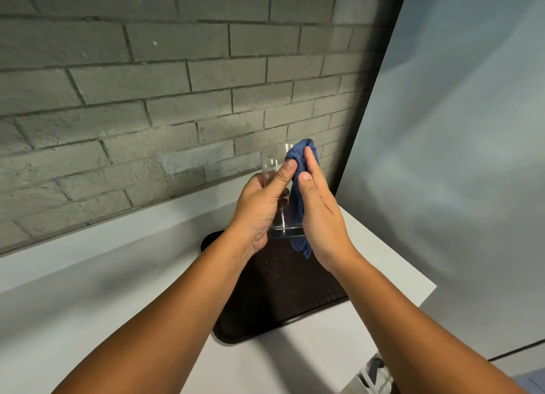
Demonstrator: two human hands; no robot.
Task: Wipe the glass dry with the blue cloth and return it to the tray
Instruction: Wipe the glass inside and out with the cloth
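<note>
A clear drinking glass (272, 160) is held upright in the air above the dark brown tray (280, 299). My left hand (259, 208) wraps around its left side, thumb resting near the rim. My right hand (321, 216) presses the blue cloth (300, 155) flat against the glass's right side, fingers straight and pointing up. The cloth bunches above the rim and a tail of it hangs below the glass's thick base. My forearms cover part of the tray.
The tray lies on a white counter (88, 290) that ends at an edge on the right. A grey brick wall (147, 99) stands behind, and a pale wall panel (457, 158) rises to the right. Some unclear objects show at the bottom right (374, 370).
</note>
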